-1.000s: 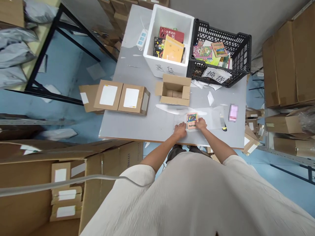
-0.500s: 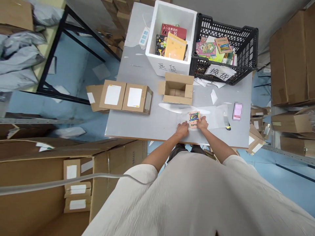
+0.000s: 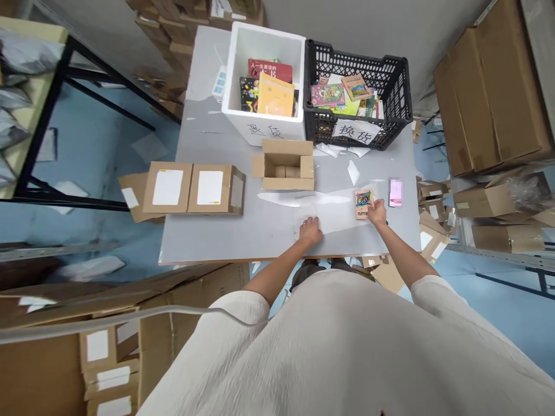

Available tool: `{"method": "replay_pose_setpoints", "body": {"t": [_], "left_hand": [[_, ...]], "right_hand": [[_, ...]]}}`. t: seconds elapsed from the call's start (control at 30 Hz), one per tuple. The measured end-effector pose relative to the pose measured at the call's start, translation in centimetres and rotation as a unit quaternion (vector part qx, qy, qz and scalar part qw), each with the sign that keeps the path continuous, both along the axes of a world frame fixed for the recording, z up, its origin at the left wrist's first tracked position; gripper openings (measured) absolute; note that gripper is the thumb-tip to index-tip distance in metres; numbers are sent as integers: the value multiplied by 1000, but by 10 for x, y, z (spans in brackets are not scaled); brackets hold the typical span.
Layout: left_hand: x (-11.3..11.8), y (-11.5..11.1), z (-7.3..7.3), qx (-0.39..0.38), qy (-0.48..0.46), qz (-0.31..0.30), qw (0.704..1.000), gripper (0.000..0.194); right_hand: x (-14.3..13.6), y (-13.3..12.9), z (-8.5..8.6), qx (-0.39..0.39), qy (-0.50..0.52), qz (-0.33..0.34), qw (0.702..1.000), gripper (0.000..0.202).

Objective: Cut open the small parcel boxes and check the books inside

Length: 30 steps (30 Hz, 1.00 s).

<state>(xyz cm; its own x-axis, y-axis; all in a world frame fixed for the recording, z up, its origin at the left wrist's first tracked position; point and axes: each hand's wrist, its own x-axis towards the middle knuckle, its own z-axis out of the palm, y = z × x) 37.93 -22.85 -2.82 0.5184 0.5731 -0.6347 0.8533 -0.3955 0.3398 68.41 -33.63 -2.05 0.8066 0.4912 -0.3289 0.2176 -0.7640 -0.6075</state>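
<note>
A small orange book (image 3: 362,212) with a colourful picture on its cover lies over the right part of a clear plastic sheet (image 3: 336,214). My right hand (image 3: 377,212) grips the book by its right edge. On the left end of the sheet rests my left hand (image 3: 310,231), fingers laid out over it and nothing visible in them. Behind my left hand stands an open cardboard box (image 3: 288,184), its flaps spread. A phone (image 3: 395,192) with a pink screen lies to the right of my right hand.
A white foam box (image 3: 264,128) and a black plastic crate (image 3: 359,143), both with books inside, stand at the back of the grey table (image 3: 203,240). Labelled cartons (image 3: 191,188) sit at the left. White paper scraps (image 3: 353,172) lie before the crate.
The book has moved right along the plastic sheet in my right hand, away from my left hand, which stays at the sheet's left end. The view has shifted too.
</note>
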Motion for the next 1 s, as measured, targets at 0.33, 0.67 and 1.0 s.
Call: {"method": "replay_pose_setpoints", "body": {"t": [0.33, 0.67, 1.0], "left_hand": [[51, -7, -3, -26, -39, 5, 999, 76], [110, -6, 2, -26, -73, 25, 997, 57], [122, 1, -2, 1, -78, 84, 993, 26]], "right_hand": [[-5, -9, -1, -98, 49, -6, 994, 27], [-40, -5, -9, -61, 117, 45, 990, 23], [-35, -8, -6, -22, 197, 68, 978, 27]]}}
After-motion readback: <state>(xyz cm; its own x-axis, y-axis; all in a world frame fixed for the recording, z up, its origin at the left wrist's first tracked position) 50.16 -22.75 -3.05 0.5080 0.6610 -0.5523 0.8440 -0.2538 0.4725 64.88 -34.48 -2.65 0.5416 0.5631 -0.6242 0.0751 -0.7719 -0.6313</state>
